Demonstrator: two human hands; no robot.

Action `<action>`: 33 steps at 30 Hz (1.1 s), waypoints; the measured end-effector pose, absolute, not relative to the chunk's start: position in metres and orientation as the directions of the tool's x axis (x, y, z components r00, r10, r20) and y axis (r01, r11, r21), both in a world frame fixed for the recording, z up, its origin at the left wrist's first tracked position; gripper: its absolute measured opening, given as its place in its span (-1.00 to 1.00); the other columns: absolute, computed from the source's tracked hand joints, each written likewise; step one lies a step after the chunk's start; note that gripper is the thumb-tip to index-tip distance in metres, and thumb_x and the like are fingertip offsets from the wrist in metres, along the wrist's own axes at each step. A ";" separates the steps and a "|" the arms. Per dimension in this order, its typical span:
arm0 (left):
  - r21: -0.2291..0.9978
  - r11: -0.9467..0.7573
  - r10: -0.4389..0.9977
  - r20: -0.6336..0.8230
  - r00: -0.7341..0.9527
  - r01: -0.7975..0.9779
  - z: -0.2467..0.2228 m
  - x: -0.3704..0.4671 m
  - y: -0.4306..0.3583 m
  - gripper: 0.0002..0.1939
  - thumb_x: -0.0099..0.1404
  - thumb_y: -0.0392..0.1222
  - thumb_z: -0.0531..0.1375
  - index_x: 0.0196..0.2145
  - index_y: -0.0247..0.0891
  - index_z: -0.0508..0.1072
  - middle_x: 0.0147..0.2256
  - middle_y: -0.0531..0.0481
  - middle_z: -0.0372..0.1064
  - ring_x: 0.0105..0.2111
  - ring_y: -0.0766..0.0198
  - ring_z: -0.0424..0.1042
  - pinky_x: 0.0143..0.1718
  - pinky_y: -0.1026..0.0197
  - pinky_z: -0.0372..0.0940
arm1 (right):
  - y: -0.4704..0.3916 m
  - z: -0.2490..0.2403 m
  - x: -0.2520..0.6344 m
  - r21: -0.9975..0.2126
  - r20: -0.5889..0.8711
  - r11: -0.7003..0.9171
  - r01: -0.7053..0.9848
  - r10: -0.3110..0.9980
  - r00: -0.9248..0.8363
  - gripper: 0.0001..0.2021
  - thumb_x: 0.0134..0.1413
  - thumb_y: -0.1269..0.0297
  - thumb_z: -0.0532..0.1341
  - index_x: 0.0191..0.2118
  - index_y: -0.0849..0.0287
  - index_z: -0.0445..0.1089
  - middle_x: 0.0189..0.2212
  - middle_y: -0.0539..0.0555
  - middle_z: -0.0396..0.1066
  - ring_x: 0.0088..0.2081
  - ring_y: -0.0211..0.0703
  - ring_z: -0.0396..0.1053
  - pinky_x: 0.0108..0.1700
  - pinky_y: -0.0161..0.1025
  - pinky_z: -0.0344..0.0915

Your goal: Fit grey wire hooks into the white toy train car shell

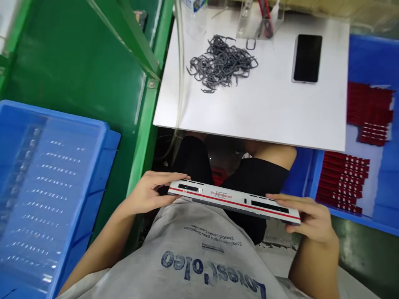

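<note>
A white model train car (233,201) with a red stripe, dark windows and "ICE" lettering spans the space above my lap, slightly tilted down to the right. My left hand (152,191) grips its left end between thumb and fingers. At the opposite end, my right hand (311,216) is closed on the car the same way. On the white table (264,112) beyond lies a tangled pile of dark grey rubbery loops (222,62), with a single loop (250,44) set apart near it.
A dark-screened phone (308,58) lies at the table's right. Behind the pile stands a clear holder (258,25) with red-handled tools. Stacked blue trays (107,145) are at left, past a green frame (146,112). Red parts (343,182) fill a blue bin (382,216) at right.
</note>
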State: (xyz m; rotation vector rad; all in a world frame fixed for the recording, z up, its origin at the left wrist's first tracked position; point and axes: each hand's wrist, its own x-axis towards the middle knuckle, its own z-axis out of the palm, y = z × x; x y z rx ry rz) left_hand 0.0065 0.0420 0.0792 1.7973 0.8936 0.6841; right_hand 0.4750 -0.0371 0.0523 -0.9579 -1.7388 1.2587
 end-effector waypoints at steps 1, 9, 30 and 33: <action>0.929 -0.260 0.818 0.066 0.572 0.265 0.079 0.005 0.042 -0.43 0.36 -0.27 0.50 0.29 -0.02 0.65 0.10 -0.06 0.72 0.02 0.06 0.76 0.06 0.20 0.67 | -0.037 0.053 0.472 -0.963 0.166 0.237 0.130 0.897 -0.410 -0.50 0.34 0.07 0.49 0.33 -0.06 0.60 0.16 0.19 0.68 0.10 0.04 0.73 0.11 -0.23 0.69; 0.930 -0.253 0.874 0.101 0.476 0.268 0.061 0.008 0.036 -0.41 0.25 -0.31 0.59 0.19 0.06 0.70 0.05 0.01 0.73 -0.05 0.04 0.78 0.03 0.08 0.73 | -0.041 0.060 0.466 -0.952 0.019 0.115 0.285 0.947 -0.321 -0.61 0.47 0.08 0.37 0.30 -0.01 0.59 0.19 0.21 0.67 0.21 0.15 0.66 0.17 0.05 0.66; 0.933 -0.278 0.788 0.086 0.609 0.227 0.072 0.008 0.039 -0.38 0.35 -0.12 0.57 0.32 0.06 0.60 0.15 -0.12 0.68 0.04 -0.13 0.75 0.01 -0.08 0.76 | -0.040 0.084 0.398 -0.212 0.006 0.507 0.836 0.856 -0.517 -0.36 0.65 -0.14 0.02 0.37 0.34 0.44 -0.10 0.31 0.65 -0.19 0.14 0.51 -0.16 0.02 0.39; 0.966 -0.219 0.843 0.117 0.526 0.135 0.065 0.013 0.035 -0.48 0.33 -0.08 0.58 0.21 0.02 0.70 0.06 -0.11 0.73 -0.03 -0.11 0.77 -0.07 -0.02 0.78 | -0.043 0.077 0.398 -0.248 0.049 0.490 0.836 0.868 -0.494 -0.33 0.62 -0.22 0.02 0.32 0.31 0.47 -0.12 0.30 0.65 -0.20 0.12 0.51 -0.17 0.01 0.37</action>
